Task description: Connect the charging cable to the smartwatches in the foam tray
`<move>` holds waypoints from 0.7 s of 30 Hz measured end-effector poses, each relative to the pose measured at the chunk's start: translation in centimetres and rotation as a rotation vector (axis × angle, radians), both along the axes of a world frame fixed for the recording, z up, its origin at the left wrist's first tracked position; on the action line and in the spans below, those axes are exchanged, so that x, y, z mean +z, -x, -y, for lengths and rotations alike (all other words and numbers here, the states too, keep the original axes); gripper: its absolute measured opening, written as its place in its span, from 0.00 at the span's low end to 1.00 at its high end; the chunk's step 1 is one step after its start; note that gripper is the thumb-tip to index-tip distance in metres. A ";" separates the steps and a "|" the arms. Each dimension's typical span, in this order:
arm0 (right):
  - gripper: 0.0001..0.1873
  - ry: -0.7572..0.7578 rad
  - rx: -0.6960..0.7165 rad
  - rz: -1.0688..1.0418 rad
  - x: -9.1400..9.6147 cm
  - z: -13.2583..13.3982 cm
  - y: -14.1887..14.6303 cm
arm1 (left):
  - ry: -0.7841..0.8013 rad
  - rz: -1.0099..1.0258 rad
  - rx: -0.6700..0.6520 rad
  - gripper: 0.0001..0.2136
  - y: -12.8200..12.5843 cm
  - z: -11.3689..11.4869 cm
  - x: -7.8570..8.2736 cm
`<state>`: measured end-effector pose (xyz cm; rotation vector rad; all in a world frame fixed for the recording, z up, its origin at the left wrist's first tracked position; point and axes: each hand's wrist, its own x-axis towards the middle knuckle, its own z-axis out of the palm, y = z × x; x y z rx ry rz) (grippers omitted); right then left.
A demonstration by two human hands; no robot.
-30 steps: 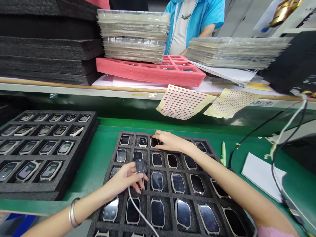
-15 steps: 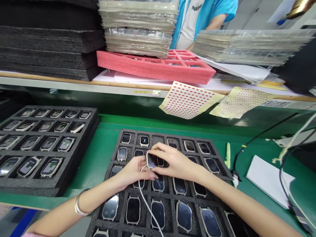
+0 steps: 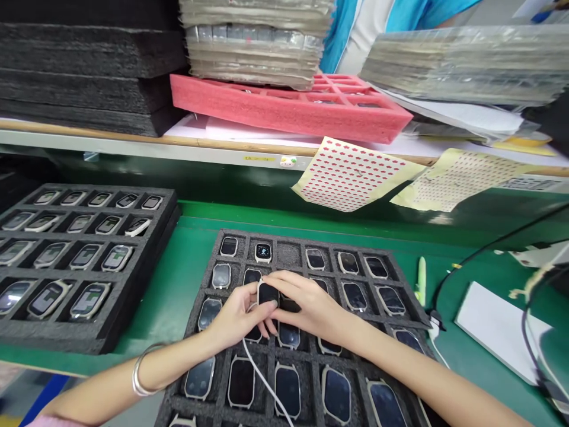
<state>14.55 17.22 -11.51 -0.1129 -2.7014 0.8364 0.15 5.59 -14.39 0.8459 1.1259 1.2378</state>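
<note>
Head view: left hand (image 3: 237,320) and right hand (image 3: 313,302) close together, clamped on a black-faced watch (image 3: 268,293) above the middle of a black foam tray (image 3: 267,235) on the green tabletop (image 3: 173,296). Risks: a slipped grip could drop the watch and scratch the glass of those below; a white cable (image 3: 262,376) lying across them could snag. Tray holds rows of watches, one empty slot (image 3: 288,255); second foam tray (image 3: 93,191) at left, watches lit.
</note>
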 end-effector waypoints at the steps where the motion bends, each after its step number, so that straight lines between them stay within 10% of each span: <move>1: 0.24 0.035 -0.002 -0.018 -0.1 0.0 -0.1 | -0.002 0.002 -0.005 0.18 0.0 0.1 0.1; 21: 0.25 -0.021 -0.010 -0.060 -0.3 -0.1 -0.3 | 0.028 -0.106 -0.038 0.17 0.0 0.1 -0.1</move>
